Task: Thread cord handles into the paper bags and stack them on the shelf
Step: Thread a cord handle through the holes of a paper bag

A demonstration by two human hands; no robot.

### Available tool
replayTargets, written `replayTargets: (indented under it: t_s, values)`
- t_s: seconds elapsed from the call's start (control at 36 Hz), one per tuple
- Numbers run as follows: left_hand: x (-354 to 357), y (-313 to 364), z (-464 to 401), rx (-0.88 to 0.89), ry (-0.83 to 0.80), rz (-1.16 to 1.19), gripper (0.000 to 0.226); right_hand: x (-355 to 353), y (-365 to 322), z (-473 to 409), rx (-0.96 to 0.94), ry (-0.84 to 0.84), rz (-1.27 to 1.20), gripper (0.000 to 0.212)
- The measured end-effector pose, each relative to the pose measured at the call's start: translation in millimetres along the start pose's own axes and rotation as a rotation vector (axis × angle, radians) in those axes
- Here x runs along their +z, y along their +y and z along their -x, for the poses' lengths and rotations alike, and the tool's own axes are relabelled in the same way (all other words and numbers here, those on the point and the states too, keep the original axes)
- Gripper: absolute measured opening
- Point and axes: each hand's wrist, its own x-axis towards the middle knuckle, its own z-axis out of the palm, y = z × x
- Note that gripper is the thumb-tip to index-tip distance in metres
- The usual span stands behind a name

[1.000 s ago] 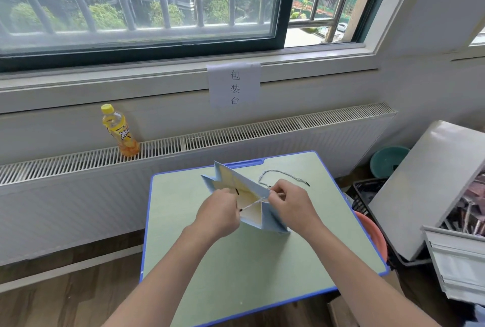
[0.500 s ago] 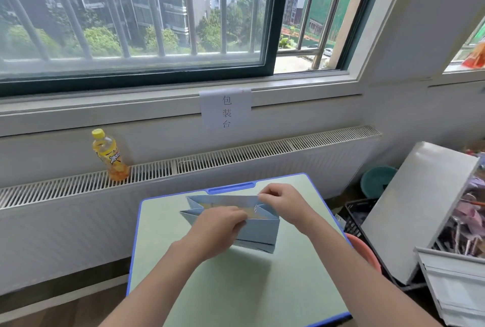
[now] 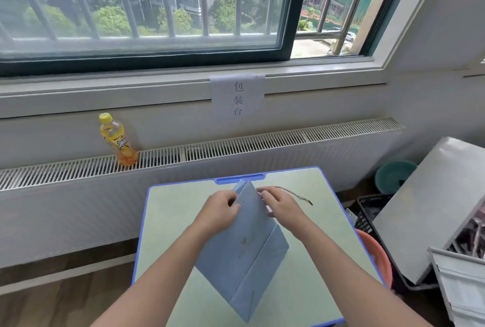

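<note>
**Bag upright in hand, one cord loose behind it**

The blue paper bag stands on the green tabletop, base corner toward you, mouth edge pointing away. Your left hand pinches the left side of that top edge; your right hand has its fingers curled at the right side, and whether they hold the paper, the cord, or both, I cannot tell.

Handling, by my judgement: the bag is light, thin paper that holds its creases, so it will crumple or tear at the handle holes if pulled hard. Take hold close to the top edge, beside the holes, and support the fold.

Just beyond the bag, a loose cord lies on the tabletop, limp and likely to slip from a loose pinch.

To the right of the bag, off the tabletop edge, sit an orange basin, a dark crate and a leaning grey board; these crowd any move rightward. Far left of the bag, a yellow drink bottle stands on the radiator grille, well apart. No shelf is visible.
</note>
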Motion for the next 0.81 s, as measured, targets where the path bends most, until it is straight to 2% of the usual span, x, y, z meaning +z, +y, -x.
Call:
replayTargets:
  t_s: [0.11,0.22,0.31,0.39,0.5,0.58,0.81]
  values:
    - [9.6,-10.5,-6.5,-0.098,0.009,0.063,0.021,1.2,17.1,-13.6,0.028,-0.038,-0.012,0.025]
    - [15.1,-17.0,-11.3,-0.191,0.014,0.137,0.023,-6.0,37.2,-30.5,0.039,0.022,0.037,0.023]
    - [17.0,-20.0,-13.8,-0.236,0.008,0.176,0.021,-13.4,60.3,-48.5,0.078,0.086,0.165,0.019]
    - [21.2,-26.0,-19.1,-0.289,0.015,0.202,0.019,-14.8,87.7,-68.7,0.136,0.085,0.326,0.025]
    - [24.8,-32.8,-19.6,-0.330,0.040,0.226,0.018,-7.5,113.1,-82.9,0.177,0.035,0.476,0.030]
    - [30.3,-38.3,-19.4,-0.365,0.047,0.238,0.017,-0.3,126.3,-90.2,0.180,0.071,0.550,0.030]
    - [33.8,-46.9,-18.8,-0.374,0.039,0.246,0.018,5.8,141.7,-100.6,0.155,0.149,0.677,0.016]
